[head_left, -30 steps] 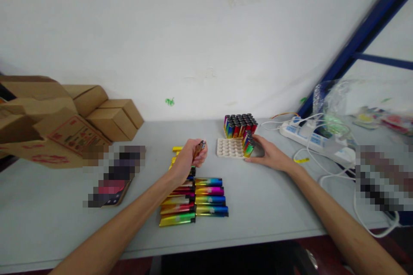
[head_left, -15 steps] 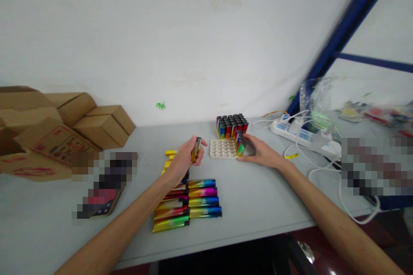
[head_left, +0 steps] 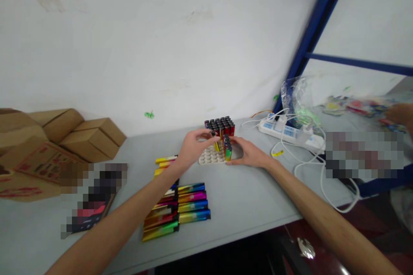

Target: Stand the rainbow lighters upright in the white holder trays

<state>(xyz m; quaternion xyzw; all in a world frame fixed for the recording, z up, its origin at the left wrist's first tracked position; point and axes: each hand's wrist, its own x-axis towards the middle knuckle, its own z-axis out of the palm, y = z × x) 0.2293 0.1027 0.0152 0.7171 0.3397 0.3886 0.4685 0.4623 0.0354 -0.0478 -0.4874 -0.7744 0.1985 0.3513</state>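
Observation:
My left hand (head_left: 195,148) pinches a lighter (head_left: 217,147) with a yellow lower end and dark top, holding it nearly upright over the white holed tray (head_left: 206,160). A row of upright lighters (head_left: 228,154) fills the tray's right end. My right hand (head_left: 251,153) curves around that end, thumb at the front corner and fingers behind the row. Directly behind stands a block of many upright lighters (head_left: 229,129), partly hidden by my left hand. Shiny coloured lighters (head_left: 193,206) lie flat in two columns nearer me; my left forearm covers part of the left column.
Cardboard boxes (head_left: 93,142) are stacked at the left, with a partly blurred-out phone (head_left: 87,223) in front. A white power strip (head_left: 290,136) with tangled cables lies to the right. Beyond the blue metal frame (head_left: 303,47), another person's hand (head_left: 402,114) shows near plastic-wrapped items.
My left hand has carried the lighter rightward from above the lying lighters to the tray. My right hand stays at the tray's right end. The camera view has shifted slightly.

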